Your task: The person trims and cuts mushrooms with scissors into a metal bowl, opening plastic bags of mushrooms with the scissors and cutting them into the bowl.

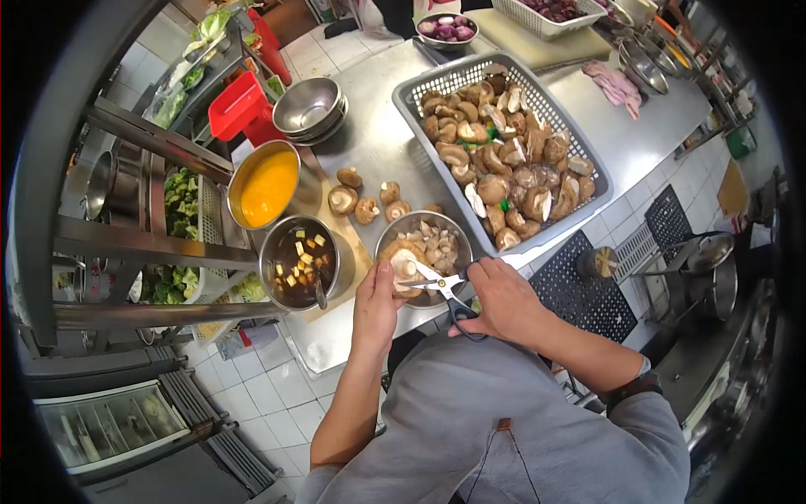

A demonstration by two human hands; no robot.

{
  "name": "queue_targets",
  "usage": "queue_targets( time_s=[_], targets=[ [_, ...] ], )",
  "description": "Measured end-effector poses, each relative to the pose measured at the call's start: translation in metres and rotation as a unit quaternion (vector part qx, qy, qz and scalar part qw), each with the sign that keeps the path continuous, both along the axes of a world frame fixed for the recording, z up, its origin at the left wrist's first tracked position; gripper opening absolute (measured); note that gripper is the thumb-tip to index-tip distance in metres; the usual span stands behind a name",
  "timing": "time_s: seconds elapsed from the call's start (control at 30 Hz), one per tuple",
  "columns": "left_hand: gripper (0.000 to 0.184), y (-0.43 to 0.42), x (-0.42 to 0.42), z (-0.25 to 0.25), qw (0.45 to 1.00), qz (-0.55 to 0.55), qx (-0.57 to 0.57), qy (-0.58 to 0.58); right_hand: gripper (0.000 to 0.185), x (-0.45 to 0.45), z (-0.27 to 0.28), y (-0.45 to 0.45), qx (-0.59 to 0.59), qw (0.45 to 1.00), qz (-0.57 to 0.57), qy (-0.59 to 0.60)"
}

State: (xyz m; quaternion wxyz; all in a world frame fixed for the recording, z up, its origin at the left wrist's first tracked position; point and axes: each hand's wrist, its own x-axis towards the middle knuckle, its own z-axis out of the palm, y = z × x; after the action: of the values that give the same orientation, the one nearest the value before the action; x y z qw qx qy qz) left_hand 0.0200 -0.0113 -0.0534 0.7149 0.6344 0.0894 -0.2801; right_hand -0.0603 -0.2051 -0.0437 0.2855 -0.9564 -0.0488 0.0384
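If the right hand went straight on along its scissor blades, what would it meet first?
Likely the mushroom in the left hand; the scissors in the right hand point at its stem, though depth, and whether they touch, is unclear.

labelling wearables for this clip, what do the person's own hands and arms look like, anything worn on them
The left hand and right hand are bare, without gloves. The forearms are uncovered up to grey sleeves; a dark band circles the right one near the sleeve.
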Motion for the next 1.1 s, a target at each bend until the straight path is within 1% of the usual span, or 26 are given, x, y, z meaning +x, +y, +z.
queue_targets(
  time_s=[0.07, 0.1, 0.2, 0.27, 0.33, 0.37, 0.43, 0.47, 0.53, 0.57, 0.63, 0.67, 0.73, 0.77, 0.87, 0.93, 0.97, 1.03, 1.07, 1.1],
  targets=[
    [0.043, -0.001, -0.006, -0.003, 1.0, 0.008, 0.018, 0.012, 0.072, -0.002, -0.01, 0.002, 0.022, 1.0, 0.002, 0.013],
    [0.044, -0.001, -0.008, -0.001, 1.0, -0.008, 0.023, 0.004, 0.069, -0.003, -0.015, 0.004, 0.035, 0.999, -0.005, 0.004],
    [0.044, -0.003, -0.014, -0.002, 1.0, 0.013, -0.006, -0.007, 0.066, -0.006, -0.02, 0.011, 0.064, 0.997, -0.024, 0.028],
    [0.044, -0.004, -0.015, -0.001, 1.0, 0.016, 0.009, 0.0, 0.065, -0.008, -0.027, 0.015, 0.082, 0.996, -0.035, 0.009],
    [0.044, -0.005, -0.013, -0.003, 0.999, 0.031, 0.022, 0.006, 0.062, -0.004, -0.027, 0.018, 0.09, 0.99, -0.057, 0.092],
    [0.044, -0.004, -0.012, -0.005, 0.999, 0.03, 0.022, 0.004, 0.062, -0.005, -0.033, 0.018, 0.091, 0.99, -0.057, 0.091],
    [0.046, -0.002, -0.009, -0.012, 0.998, 0.056, 0.0, 0.006, 0.058, -0.005, -0.044, 0.021, 0.105, 0.992, -0.068, 0.012],
    [0.046, -0.002, -0.008, -0.012, 0.999, 0.052, 0.001, 0.004, 0.058, -0.004, -0.045, 0.021, 0.107, 0.992, -0.071, 0.009],
    [0.043, -0.002, -0.009, -0.013, 0.999, 0.046, -0.012, 0.006, 0.052, -0.002, -0.043, 0.024, 0.083, 0.982, -0.072, -0.151],
    [0.043, -0.002, -0.009, -0.012, 0.999, 0.045, -0.01, 0.006, 0.052, -0.001, -0.045, 0.023, 0.084, 0.982, -0.073, -0.152],
    [0.043, -0.002, -0.008, -0.01, 0.999, 0.028, 0.023, 0.005, 0.05, 0.0, -0.049, 0.019, 0.086, 0.989, -0.073, -0.099],
    [0.043, -0.001, -0.007, -0.012, 0.999, 0.027, 0.025, 0.006, 0.05, -0.001, -0.049, 0.019, 0.088, 0.988, -0.075, -0.099],
    [0.047, 0.003, -0.006, -0.017, 0.999, 0.02, 0.031, -0.007, 0.049, -0.002, -0.049, 0.019, 0.107, 0.991, -0.084, -0.006],
    [0.047, 0.003, -0.008, -0.016, 0.999, 0.017, 0.033, -0.006, 0.049, -0.003, -0.05, 0.019, 0.109, 0.99, -0.087, -0.005],
    [0.047, 0.002, -0.009, -0.014, 1.0, 0.024, 0.019, 0.002, 0.047, -0.003, -0.053, 0.019, 0.098, 0.992, -0.078, -0.021],
    [0.047, 0.002, -0.01, -0.015, 1.0, 0.015, 0.023, -0.002, 0.044, -0.002, -0.051, 0.022, 0.094, 0.977, -0.093, -0.167],
    [0.047, 0.001, -0.01, -0.014, 1.0, 0.014, 0.023, -0.002, 0.044, -0.001, -0.05, 0.021, 0.093, 0.977, -0.094, -0.167],
    [0.045, 0.001, -0.009, -0.011, 0.998, 0.003, 0.056, -0.011, 0.043, 0.001, -0.05, 0.021, 0.086, 0.991, -0.095, -0.032],
    [0.045, 0.001, -0.01, -0.01, 0.998, 0.004, 0.057, -0.011, 0.043, 0.001, -0.049, 0.022, 0.088, 0.991, -0.095, -0.032],
    [0.044, 0.001, -0.01, -0.009, 0.999, 0.005, 0.053, -0.011, 0.046, 0.002, -0.049, 0.023, 0.119, 0.987, -0.103, 0.008]
  ],
)
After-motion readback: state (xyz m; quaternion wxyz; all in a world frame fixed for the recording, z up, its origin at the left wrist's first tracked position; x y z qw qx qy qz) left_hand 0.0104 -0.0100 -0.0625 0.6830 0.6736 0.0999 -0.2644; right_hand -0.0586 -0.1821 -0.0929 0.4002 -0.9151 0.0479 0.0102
